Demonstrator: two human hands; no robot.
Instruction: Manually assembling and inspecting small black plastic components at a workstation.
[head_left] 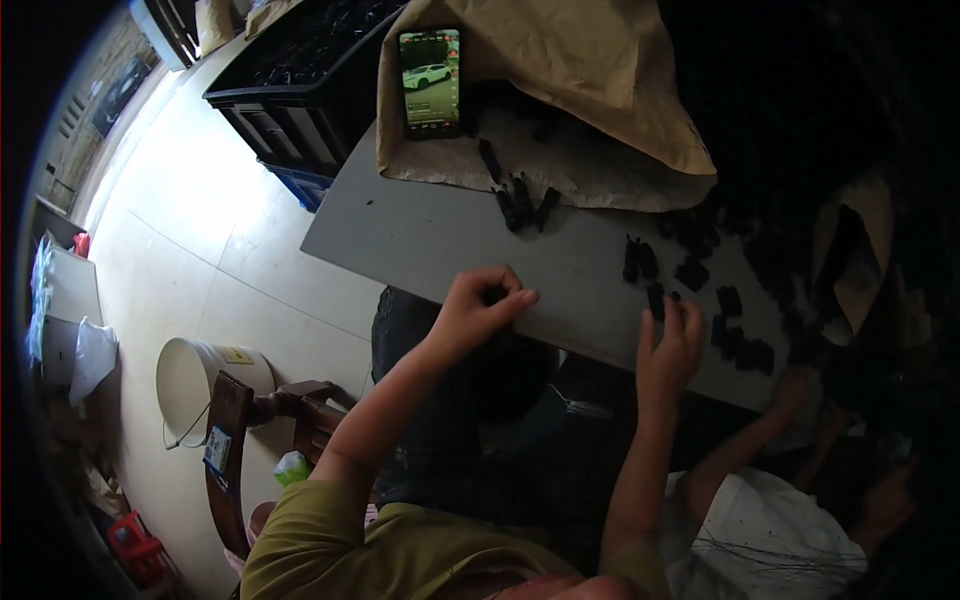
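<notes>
My left hand is curled at the near edge of the grey table, thumb against the bent fingers. Whatever lies inside that curl is dark, and I cannot make it out. Farther right, the thumb and fingers of my right hand close around a small black block-like part. Just beyond it stand a pair of similar black parts, with thin prongs on top. More black pieces lie to the right of this hand. Another small cluster of pronged parts sits at the table's middle.
A large brown paper sack covers the table's far side, with a lit phone propped against it. Black crates stand far left. A white bucket and wooden chair are left. Another person's arm reaches in at right.
</notes>
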